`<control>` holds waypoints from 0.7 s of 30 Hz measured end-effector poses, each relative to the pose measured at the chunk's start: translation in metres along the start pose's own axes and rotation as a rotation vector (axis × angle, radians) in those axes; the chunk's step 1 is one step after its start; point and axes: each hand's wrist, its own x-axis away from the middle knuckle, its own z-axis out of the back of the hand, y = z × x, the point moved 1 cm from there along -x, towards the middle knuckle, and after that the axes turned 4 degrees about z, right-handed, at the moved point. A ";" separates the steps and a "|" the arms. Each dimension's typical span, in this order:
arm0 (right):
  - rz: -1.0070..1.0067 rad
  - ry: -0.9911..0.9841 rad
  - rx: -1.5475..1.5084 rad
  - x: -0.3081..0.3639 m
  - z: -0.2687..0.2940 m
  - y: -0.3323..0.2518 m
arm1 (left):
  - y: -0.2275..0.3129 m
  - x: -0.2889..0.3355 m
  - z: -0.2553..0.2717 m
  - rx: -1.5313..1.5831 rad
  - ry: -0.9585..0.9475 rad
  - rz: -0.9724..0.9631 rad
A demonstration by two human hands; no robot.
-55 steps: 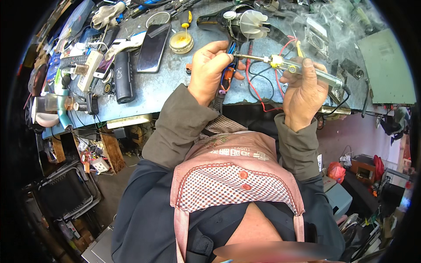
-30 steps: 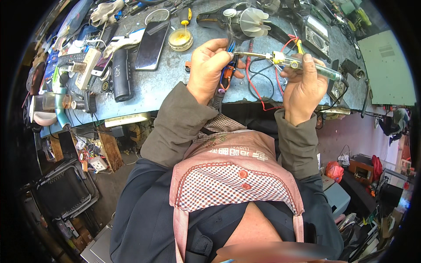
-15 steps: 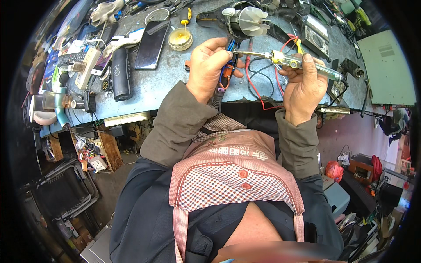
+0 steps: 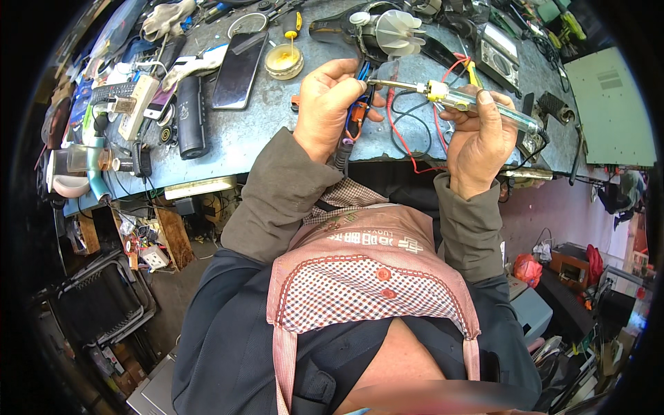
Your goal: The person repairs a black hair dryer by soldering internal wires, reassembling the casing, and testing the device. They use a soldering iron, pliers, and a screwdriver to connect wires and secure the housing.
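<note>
A clear-handled soldering iron (image 4: 477,102) is gripped in the right hand (image 4: 477,142), so its tip meets the small blue part (image 4: 360,104) pinched by the left hand (image 4: 328,107).

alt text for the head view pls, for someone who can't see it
Seen from above, a person at a cluttered blue-grey workbench holds a soldering iron in the right hand, its tip meeting a small part pinched in the left hand. Red and black wires, a dark phone and a white fan lie nearby.
</note>
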 end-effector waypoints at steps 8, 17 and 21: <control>-0.006 -0.007 0.004 0.000 0.003 0.001 | -0.002 0.000 0.003 -0.047 0.005 -0.006; -0.020 0.007 -0.012 0.000 0.007 0.005 | -0.001 0.000 0.002 -0.015 -0.007 0.006; -0.025 -0.002 -0.014 -0.001 0.008 0.005 | 0.000 0.000 0.002 -0.018 -0.002 0.008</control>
